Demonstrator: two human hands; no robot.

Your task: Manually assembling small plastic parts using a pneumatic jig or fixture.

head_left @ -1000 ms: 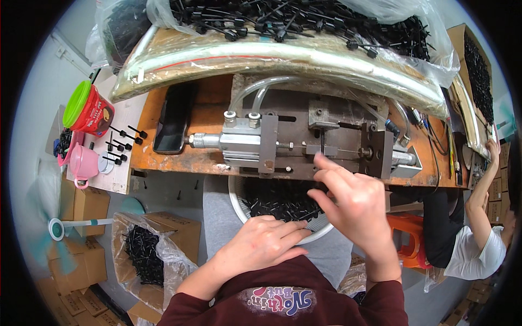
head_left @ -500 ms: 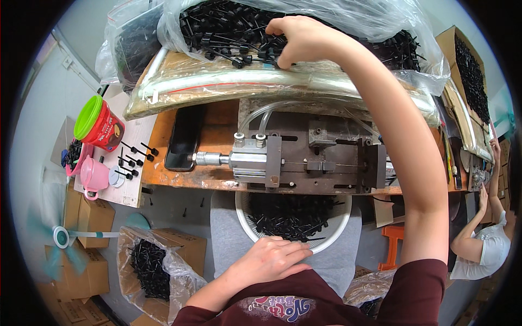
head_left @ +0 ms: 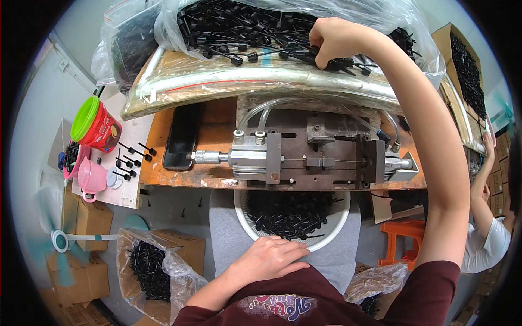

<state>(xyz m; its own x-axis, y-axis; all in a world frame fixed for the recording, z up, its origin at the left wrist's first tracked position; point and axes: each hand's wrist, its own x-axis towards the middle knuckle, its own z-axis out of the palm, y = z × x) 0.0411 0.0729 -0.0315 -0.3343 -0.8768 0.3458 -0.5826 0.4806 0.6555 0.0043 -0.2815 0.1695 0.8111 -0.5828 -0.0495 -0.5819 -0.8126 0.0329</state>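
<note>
My right hand [head_left: 341, 41] is at the raised, plastic-lined tray [head_left: 217, 81], its thumb and fingers closed on black pieces with thin stems and knobbed heads [head_left: 314, 51]. Exactly how many it grips is hidden by the fingers. More of these black pieces [head_left: 234, 27] lie heaped across the tray. My left hand [head_left: 273, 257] lies flat with fingers extended at the near rim of a white basket [head_left: 341, 223] on my lap, holding nothing. Similar black pieces fill the basket. Between tray and basket sits a metal fixture with air cylinders [head_left: 321, 163] on the bench.
A phone [head_left: 182, 138], a red tub with green rim [head_left: 102, 127], a pink cup [head_left: 92, 176] and several loose black pieces [head_left: 130, 161] lie left. Below stand a lined box of pieces [head_left: 149, 269], a fan [head_left: 60, 240] and an orange stool [head_left: 402, 239]. A co-worker [head_left: 484, 239] sits right.
My right hand has moved right along the tray, and its fingers have gone from spread to closed on black pieces. My left hand has stayed at the basket rim.
</note>
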